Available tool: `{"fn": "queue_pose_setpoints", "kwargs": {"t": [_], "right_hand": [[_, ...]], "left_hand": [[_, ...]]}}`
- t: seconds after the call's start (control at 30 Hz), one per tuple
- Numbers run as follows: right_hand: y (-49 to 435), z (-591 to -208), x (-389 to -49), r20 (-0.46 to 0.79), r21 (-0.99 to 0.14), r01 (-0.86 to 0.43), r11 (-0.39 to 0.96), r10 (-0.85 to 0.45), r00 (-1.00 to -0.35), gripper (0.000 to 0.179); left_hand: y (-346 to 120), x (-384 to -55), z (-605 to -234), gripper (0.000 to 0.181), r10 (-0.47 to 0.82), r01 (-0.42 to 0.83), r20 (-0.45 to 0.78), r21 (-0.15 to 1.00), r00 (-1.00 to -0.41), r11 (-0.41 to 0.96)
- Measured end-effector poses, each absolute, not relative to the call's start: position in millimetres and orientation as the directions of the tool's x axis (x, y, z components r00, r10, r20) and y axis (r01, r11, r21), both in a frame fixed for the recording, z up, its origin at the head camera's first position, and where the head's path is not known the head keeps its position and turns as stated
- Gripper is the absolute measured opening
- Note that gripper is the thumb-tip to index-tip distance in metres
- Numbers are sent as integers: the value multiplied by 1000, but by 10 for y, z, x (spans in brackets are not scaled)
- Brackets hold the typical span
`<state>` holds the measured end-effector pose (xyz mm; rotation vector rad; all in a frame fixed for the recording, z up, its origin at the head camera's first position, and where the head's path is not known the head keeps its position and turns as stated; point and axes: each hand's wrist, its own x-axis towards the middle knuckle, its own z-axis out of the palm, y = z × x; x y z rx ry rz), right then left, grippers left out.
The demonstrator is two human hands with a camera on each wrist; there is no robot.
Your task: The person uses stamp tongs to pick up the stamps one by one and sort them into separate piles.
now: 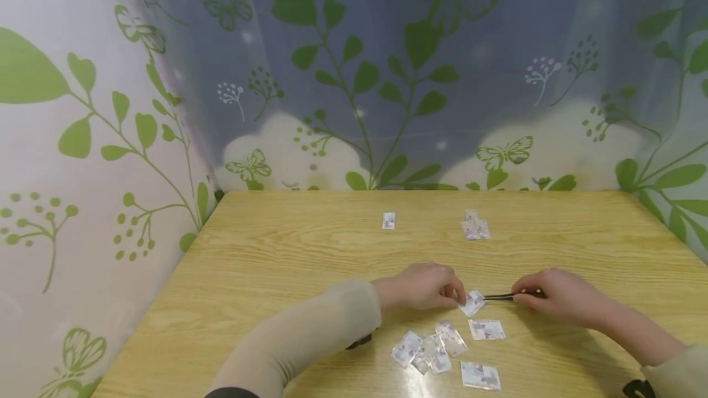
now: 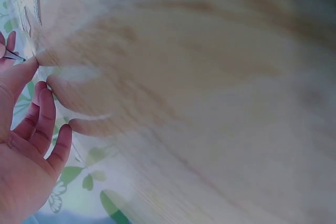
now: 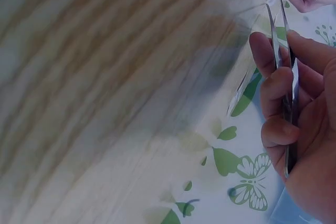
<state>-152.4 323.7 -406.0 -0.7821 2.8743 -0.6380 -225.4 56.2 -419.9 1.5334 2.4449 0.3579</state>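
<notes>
Pinches a small printed packet [image 1: 474,303] near its left corner between thumb and forefinger of the left hand [image 1: 424,287], with that hand's other fingers loosely bent. Grips black tweezers [image 1: 500,296] in the curled fingers and thumb of the right hand [image 1: 558,295], with parted tips at or just beside the packet's right edge; cannot tell which. Has the packet between left fingertips and tweezers, on or just above the wooden table [image 1: 298,238], just beyond a flat single packet [image 1: 487,329].
</notes>
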Motion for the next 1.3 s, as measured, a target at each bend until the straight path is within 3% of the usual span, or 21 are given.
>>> {"fn": "queue_pose_setpoints", "kwargs": {"t": [0.4,0.7,1.03,1.3], "right_hand": [[3216,-4014,-1516,-69,-529,-416,740,-526,-848,16],[3225,-4003,-1474,-53,-560,-470,682,-596,-801,12],[3143,-4044,-1526,-65,-566,-409,716,-533,-844,19],[3126,-4057,-1608,-46,-591,-428,684,-558,-829,17]], "left_hand": [[567,-2245,-4209,12,895,837,-72,326,-441,439],[561,-2255,-4210,12,898,845,-67,314,-435,432],[603,-2230,-4232,11,881,833,-70,299,-468,466],[617,-2198,-4217,8,868,824,-71,283,-492,490]]}}
